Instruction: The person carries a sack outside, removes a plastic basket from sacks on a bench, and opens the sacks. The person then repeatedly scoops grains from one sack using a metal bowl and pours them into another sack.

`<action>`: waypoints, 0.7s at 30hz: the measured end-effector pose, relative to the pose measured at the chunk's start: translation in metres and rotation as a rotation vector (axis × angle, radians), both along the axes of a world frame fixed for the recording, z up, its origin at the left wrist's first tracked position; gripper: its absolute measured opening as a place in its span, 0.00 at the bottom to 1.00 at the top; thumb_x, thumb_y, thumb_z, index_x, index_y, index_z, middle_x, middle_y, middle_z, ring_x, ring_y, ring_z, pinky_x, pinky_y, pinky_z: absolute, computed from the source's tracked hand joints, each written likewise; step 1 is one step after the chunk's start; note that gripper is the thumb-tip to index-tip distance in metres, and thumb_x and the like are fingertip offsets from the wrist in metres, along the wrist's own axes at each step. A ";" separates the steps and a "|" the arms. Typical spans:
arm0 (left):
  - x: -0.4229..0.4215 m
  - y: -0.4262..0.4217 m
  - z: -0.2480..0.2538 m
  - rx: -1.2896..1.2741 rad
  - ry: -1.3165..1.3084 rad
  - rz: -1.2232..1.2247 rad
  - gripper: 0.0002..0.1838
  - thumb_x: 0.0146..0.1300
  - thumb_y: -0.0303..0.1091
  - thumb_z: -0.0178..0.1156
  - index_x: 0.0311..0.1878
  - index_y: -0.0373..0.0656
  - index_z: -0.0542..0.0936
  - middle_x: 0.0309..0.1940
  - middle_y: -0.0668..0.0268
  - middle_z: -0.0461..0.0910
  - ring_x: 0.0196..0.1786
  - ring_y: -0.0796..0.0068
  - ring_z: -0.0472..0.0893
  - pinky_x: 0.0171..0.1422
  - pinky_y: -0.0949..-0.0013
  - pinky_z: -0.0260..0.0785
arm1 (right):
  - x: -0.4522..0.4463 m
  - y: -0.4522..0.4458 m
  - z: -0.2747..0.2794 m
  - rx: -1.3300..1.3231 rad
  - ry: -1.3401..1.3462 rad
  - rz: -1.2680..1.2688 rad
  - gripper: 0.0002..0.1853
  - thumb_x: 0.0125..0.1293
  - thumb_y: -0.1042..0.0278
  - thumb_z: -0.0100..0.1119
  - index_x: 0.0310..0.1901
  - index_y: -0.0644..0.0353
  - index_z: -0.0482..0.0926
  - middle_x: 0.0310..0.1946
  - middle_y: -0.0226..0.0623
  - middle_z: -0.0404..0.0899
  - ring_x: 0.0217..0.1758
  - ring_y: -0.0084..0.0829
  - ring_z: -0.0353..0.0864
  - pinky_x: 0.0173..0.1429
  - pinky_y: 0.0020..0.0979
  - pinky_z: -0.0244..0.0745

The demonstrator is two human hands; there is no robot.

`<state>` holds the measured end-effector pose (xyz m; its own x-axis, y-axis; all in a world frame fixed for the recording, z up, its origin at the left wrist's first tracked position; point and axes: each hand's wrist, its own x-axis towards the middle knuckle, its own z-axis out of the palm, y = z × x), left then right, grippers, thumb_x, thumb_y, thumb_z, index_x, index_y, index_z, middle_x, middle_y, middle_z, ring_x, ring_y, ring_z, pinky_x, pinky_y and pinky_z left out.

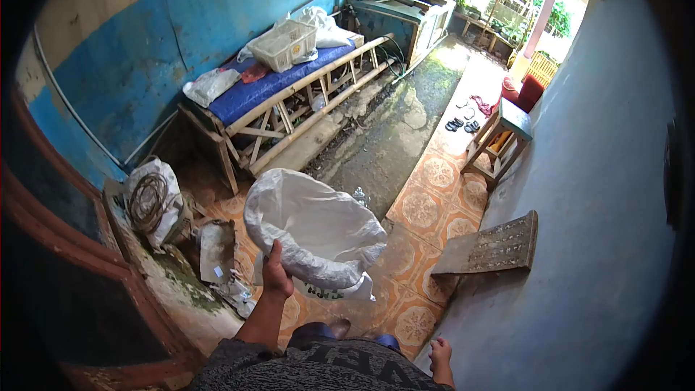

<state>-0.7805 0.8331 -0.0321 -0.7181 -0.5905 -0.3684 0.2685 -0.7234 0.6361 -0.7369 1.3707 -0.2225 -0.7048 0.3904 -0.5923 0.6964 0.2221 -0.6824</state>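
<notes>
My left hand (276,274) grips the near left rim of a white woven sack (311,221), thumb over the edge. Its mouth gapes upward with the rim rolled outward, and the pale inside shows. Below the rim, a lower part of the sack with some green print hangs down. My right hand (440,355) is low beside my body near the right wall, apart from the sack. Its fingers are curled in, and I see nothing in them.
Left of the passage, a bamboo ladder (311,105) leans along a bench with a blue tarp (250,94) and a plastic basket (282,45). A wooden stool (499,137) and a slanted board (492,246) stand by the right wall (579,246). Sandals (463,126) lie on the tiles.
</notes>
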 end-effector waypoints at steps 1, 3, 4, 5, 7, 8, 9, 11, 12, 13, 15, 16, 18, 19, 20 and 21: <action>-0.005 -0.002 0.000 -0.016 -0.001 -0.005 0.25 0.67 0.47 0.59 0.62 0.45 0.68 0.52 0.68 0.75 0.55 0.70 0.76 0.62 0.62 0.68 | -0.012 -0.005 -0.004 -0.016 -0.001 -0.005 0.20 0.58 0.71 0.62 0.53 0.62 0.76 0.39 0.36 0.78 0.39 0.29 0.78 0.36 0.34 0.76; -0.018 -0.005 0.002 -0.009 -0.027 0.064 0.25 0.67 0.48 0.59 0.61 0.45 0.69 0.53 0.68 0.75 0.55 0.69 0.75 0.63 0.61 0.67 | -0.038 -0.013 -0.011 0.018 -0.085 0.032 0.20 0.57 0.71 0.62 0.53 0.65 0.76 0.39 0.39 0.80 0.40 0.32 0.79 0.43 0.32 0.76; -0.026 -0.006 0.006 -0.061 -0.038 0.084 0.27 0.67 0.50 0.59 0.61 0.44 0.70 0.53 0.67 0.75 0.56 0.68 0.75 0.63 0.60 0.66 | -0.051 -0.015 -0.014 0.000 -0.083 0.033 0.20 0.57 0.71 0.62 0.53 0.65 0.76 0.39 0.39 0.80 0.40 0.32 0.79 0.43 0.32 0.76; -0.036 -0.008 0.011 -0.078 -0.040 0.085 0.27 0.67 0.50 0.59 0.61 0.44 0.70 0.53 0.67 0.75 0.56 0.68 0.75 0.63 0.60 0.66 | -0.059 -0.012 -0.019 0.002 -0.217 0.039 0.18 0.59 0.69 0.61 0.51 0.63 0.78 0.39 0.37 0.80 0.40 0.32 0.79 0.39 0.34 0.75; -0.045 -0.011 0.019 -0.097 -0.098 0.147 0.29 0.65 0.55 0.59 0.61 0.45 0.71 0.55 0.65 0.75 0.58 0.65 0.74 0.65 0.58 0.64 | -0.075 -0.008 -0.032 -0.012 -0.410 0.070 0.16 0.61 0.65 0.59 0.50 0.61 0.79 0.40 0.36 0.81 0.40 0.33 0.79 0.37 0.36 0.75; -0.054 -0.010 0.025 -0.109 -0.116 0.189 0.31 0.65 0.56 0.58 0.62 0.45 0.70 0.56 0.64 0.74 0.59 0.64 0.73 0.66 0.57 0.64 | -0.086 -0.001 -0.046 -0.016 -0.435 0.131 0.16 0.61 0.64 0.58 0.50 0.59 0.80 0.41 0.37 0.81 0.41 0.34 0.80 0.39 0.37 0.76; -0.063 -0.010 0.029 -0.125 -0.114 0.200 0.31 0.65 0.56 0.58 0.62 0.45 0.70 0.56 0.64 0.74 0.59 0.64 0.73 0.66 0.57 0.64 | -0.097 0.006 -0.066 -0.006 -0.457 0.202 0.16 0.61 0.63 0.57 0.50 0.58 0.80 0.42 0.38 0.81 0.42 0.36 0.80 0.42 0.37 0.76; -0.081 -0.010 0.043 -0.169 -0.132 0.296 0.28 0.67 0.55 0.56 0.60 0.42 0.71 0.53 0.64 0.75 0.56 0.64 0.75 0.62 0.57 0.67 | -0.114 0.039 -0.126 0.142 -0.442 0.616 0.17 0.61 0.61 0.56 0.50 0.56 0.81 0.44 0.39 0.82 0.45 0.38 0.81 0.46 0.38 0.76; -0.091 -0.012 0.049 -0.184 -0.118 0.309 0.30 0.67 0.55 0.55 0.62 0.42 0.70 0.55 0.64 0.74 0.56 0.64 0.75 0.61 0.56 0.68 | -0.124 0.058 -0.159 0.272 -0.369 0.933 0.17 0.61 0.60 0.55 0.50 0.55 0.82 0.45 0.40 0.82 0.46 0.40 0.82 0.48 0.39 0.76; -0.103 -0.010 0.060 -0.198 -0.112 0.316 0.30 0.67 0.55 0.55 0.62 0.42 0.70 0.55 0.64 0.74 0.56 0.64 0.75 0.61 0.56 0.68 | -0.139 0.073 -0.187 0.383 -0.265 1.194 0.18 0.61 0.59 0.54 0.50 0.54 0.82 0.45 0.41 0.83 0.47 0.41 0.82 0.50 0.39 0.77; -0.122 -0.008 0.075 -0.210 -0.089 0.346 0.31 0.67 0.56 0.55 0.64 0.42 0.68 0.57 0.63 0.74 0.58 0.63 0.74 0.62 0.56 0.67 | -0.187 0.082 -0.196 0.365 -0.113 1.366 0.18 0.63 0.55 0.50 0.49 0.51 0.84 0.47 0.41 0.83 0.48 0.44 0.83 0.52 0.42 0.77; -0.130 -0.012 0.075 -0.255 -0.092 0.360 0.33 0.67 0.56 0.55 0.66 0.42 0.66 0.59 0.62 0.72 0.60 0.61 0.73 0.64 0.55 0.65 | -0.215 0.071 -0.179 0.562 -0.104 1.469 0.16 0.62 0.57 0.52 0.45 0.52 0.85 0.45 0.41 0.83 0.46 0.43 0.83 0.50 0.40 0.78; -0.142 -0.018 0.072 -0.276 -0.117 0.387 0.33 0.67 0.57 0.55 0.66 0.42 0.66 0.60 0.62 0.72 0.60 0.61 0.73 0.65 0.55 0.65 | -0.270 0.034 -0.106 0.388 -0.351 0.960 0.11 0.59 0.62 0.58 0.39 0.56 0.86 0.40 0.43 0.84 0.40 0.40 0.84 0.46 0.38 0.78; -0.146 -0.019 0.071 -0.281 -0.125 0.412 0.34 0.67 0.57 0.55 0.66 0.42 0.65 0.60 0.62 0.71 0.61 0.61 0.72 0.66 0.55 0.64 | -0.300 -0.004 -0.025 0.125 -0.353 0.240 0.09 0.58 0.65 0.61 0.38 0.57 0.85 0.37 0.44 0.84 0.37 0.39 0.84 0.44 0.37 0.78; -0.149 -0.018 0.070 -0.287 -0.129 0.417 0.35 0.66 0.58 0.56 0.67 0.43 0.65 0.61 0.62 0.70 0.62 0.60 0.71 0.67 0.54 0.63 | -0.325 0.014 -0.068 0.073 -0.313 0.209 0.11 0.56 0.68 0.63 0.41 0.59 0.84 0.38 0.43 0.83 0.37 0.38 0.83 0.44 0.37 0.77; -0.151 -0.009 0.072 -0.279 -0.126 0.437 0.35 0.66 0.58 0.56 0.67 0.43 0.65 0.61 0.62 0.70 0.62 0.60 0.71 0.67 0.54 0.63 | -0.351 0.024 -0.094 0.021 -0.274 0.179 0.14 0.55 0.70 0.66 0.44 0.61 0.82 0.39 0.42 0.82 0.38 0.36 0.82 0.45 0.37 0.77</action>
<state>-0.9313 0.8244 0.0399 -0.3432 -0.9126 -0.2223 0.4160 -0.3598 0.8352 -1.0883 1.3945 -0.3162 -0.5793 0.2887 -0.7623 0.8019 0.3696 -0.4694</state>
